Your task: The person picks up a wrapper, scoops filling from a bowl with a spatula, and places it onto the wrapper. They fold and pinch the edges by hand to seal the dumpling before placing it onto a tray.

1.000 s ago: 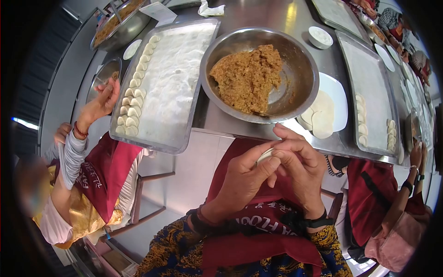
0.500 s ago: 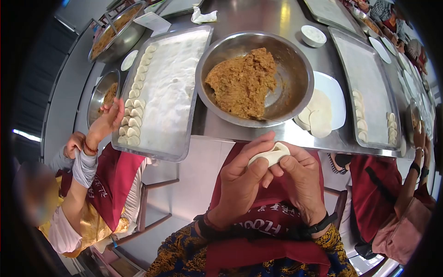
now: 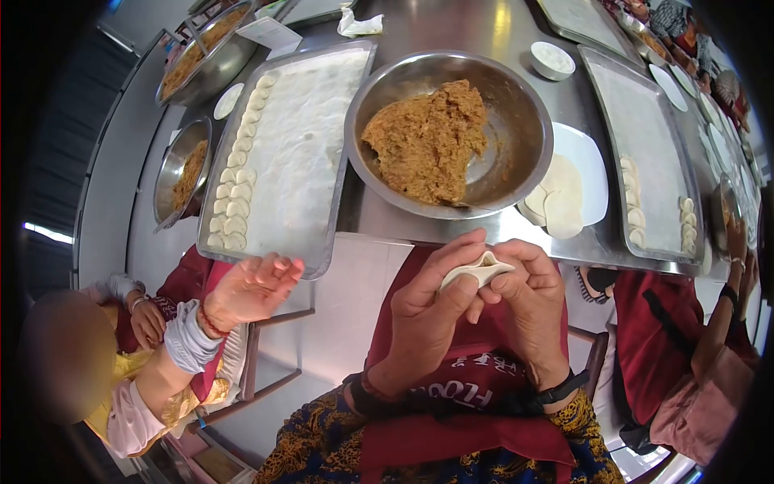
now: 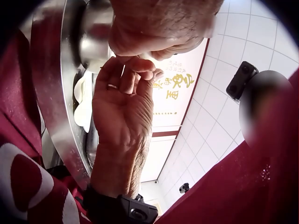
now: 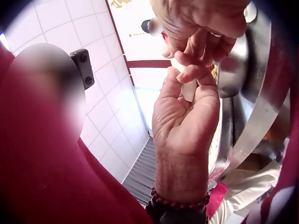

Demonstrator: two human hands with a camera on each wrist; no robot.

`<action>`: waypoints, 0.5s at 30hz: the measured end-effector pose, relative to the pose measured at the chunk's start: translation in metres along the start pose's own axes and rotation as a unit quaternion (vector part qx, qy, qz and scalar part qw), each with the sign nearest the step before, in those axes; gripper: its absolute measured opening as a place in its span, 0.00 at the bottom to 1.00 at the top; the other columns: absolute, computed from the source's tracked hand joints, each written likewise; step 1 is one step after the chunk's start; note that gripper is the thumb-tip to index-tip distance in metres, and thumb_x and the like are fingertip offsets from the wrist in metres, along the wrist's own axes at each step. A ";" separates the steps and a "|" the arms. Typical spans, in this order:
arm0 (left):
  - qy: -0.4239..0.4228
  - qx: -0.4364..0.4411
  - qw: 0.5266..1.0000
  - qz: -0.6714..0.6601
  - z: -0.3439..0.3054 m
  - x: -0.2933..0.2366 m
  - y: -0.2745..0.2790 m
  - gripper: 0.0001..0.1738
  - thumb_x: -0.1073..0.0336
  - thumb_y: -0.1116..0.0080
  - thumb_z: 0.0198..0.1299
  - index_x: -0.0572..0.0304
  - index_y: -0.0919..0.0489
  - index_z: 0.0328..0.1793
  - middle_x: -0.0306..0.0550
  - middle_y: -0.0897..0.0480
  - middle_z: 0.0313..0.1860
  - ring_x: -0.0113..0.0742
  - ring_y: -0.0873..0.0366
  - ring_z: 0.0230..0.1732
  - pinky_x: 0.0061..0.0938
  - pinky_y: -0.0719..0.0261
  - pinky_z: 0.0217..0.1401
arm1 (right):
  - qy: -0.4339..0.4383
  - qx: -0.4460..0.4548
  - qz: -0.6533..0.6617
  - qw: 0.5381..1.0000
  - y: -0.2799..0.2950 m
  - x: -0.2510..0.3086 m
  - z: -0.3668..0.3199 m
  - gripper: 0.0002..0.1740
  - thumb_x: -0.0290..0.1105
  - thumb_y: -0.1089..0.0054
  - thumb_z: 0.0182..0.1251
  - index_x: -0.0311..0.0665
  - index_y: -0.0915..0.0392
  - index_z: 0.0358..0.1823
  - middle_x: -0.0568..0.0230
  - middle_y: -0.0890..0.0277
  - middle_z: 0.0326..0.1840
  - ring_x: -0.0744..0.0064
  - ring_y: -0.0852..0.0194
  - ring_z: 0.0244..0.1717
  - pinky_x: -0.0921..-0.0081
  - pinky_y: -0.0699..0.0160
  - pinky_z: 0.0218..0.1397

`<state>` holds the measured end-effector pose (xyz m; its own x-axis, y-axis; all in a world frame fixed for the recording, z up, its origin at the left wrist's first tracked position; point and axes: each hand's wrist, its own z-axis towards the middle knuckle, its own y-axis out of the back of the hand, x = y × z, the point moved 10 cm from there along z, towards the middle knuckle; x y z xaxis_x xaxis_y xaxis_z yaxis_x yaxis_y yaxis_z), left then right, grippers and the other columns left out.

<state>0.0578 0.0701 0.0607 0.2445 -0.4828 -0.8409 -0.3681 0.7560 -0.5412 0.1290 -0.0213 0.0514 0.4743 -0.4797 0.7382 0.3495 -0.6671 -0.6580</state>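
A white dumpling [image 3: 477, 274] is held between both hands above the lap, close to the table's front edge. Its wrapper is folded up, with a small gap along the top where filling shows. My left hand [image 3: 419, 306] pinches the left end between thumb and fingers. At the other end, my right hand [image 3: 528, 310] grips the wrapper with thumb and curled fingers. In the right wrist view a pale strip of the dumpling [image 5: 189, 89] shows between the left fingers. The hands hide most of it in the left wrist view.
A steel bowl of brown filling [image 3: 427, 145] stands ahead, beside a white plate [image 3: 592, 181] with round wrappers [image 3: 562, 211]. Trays with dumplings lie left [image 3: 298, 177] and right [image 3: 657, 161]. At left, a neighbour's hand [image 3: 254, 290] reaches over the tray's near corner.
The dumpling, mostly covered by fingers a second ago, has come into view with its top edge peaked. The neighbour's hand has moved from the small bowl toward me.
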 end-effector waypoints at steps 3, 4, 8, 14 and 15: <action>0.067 -0.011 0.998 -0.001 -0.001 0.010 -0.001 0.19 0.76 0.54 0.72 0.70 0.26 0.66 0.54 0.33 0.74 0.29 0.22 0.44 0.21 0.22 0.42 | -0.013 0.024 -0.038 0.999 0.011 -0.004 0.000 0.09 0.17 0.45 0.67 0.27 0.26 0.48 0.57 0.22 0.29 0.68 0.22 0.25 0.72 0.16 0.29; 0.095 -0.020 0.995 0.000 -0.003 0.013 -0.002 0.18 0.76 0.53 0.71 0.70 0.26 0.66 0.52 0.33 0.73 0.27 0.22 0.43 0.21 0.22 0.41 | -0.012 0.000 -0.071 0.997 0.016 -0.002 -0.002 0.06 0.15 0.48 0.66 0.29 0.27 0.42 0.58 0.23 0.27 0.69 0.23 0.23 0.72 0.17 0.28; 0.061 0.021 0.998 -0.014 -0.002 0.007 -0.009 0.20 0.72 0.49 0.72 0.69 0.28 0.68 0.49 0.31 0.70 0.25 0.22 0.44 0.19 0.23 0.41 | 0.059 -0.045 -0.107 0.992 0.021 0.007 -0.002 0.03 0.17 0.46 0.64 0.30 0.28 0.35 0.59 0.25 0.27 0.74 0.27 0.23 0.78 0.23 0.22; 0.040 0.006 0.998 -0.047 -0.001 0.002 -0.002 0.21 0.69 0.50 0.72 0.70 0.28 0.68 0.47 0.34 0.71 0.23 0.24 0.41 0.19 0.24 0.41 | 0.038 0.007 -0.125 0.991 0.032 -0.009 0.008 0.08 0.28 0.36 0.67 0.35 0.26 0.40 0.56 0.20 0.46 0.81 0.30 0.28 0.86 0.27 0.24; 0.043 -0.004 0.998 -0.050 -0.002 0.001 0.000 0.20 0.69 0.51 0.72 0.70 0.27 0.67 0.47 0.34 0.72 0.22 0.25 0.38 0.19 0.24 0.40 | 0.036 0.008 -0.128 0.991 0.029 -0.010 0.009 0.10 0.31 0.34 0.67 0.35 0.26 0.41 0.54 0.20 0.50 0.82 0.29 0.28 0.87 0.27 0.24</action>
<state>0.0565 0.0686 0.0603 0.2024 -0.5927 -0.7796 -0.3528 0.6985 -0.6226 0.1418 -0.0311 0.0235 0.3105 -0.3352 0.8895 0.4646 -0.7629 -0.4497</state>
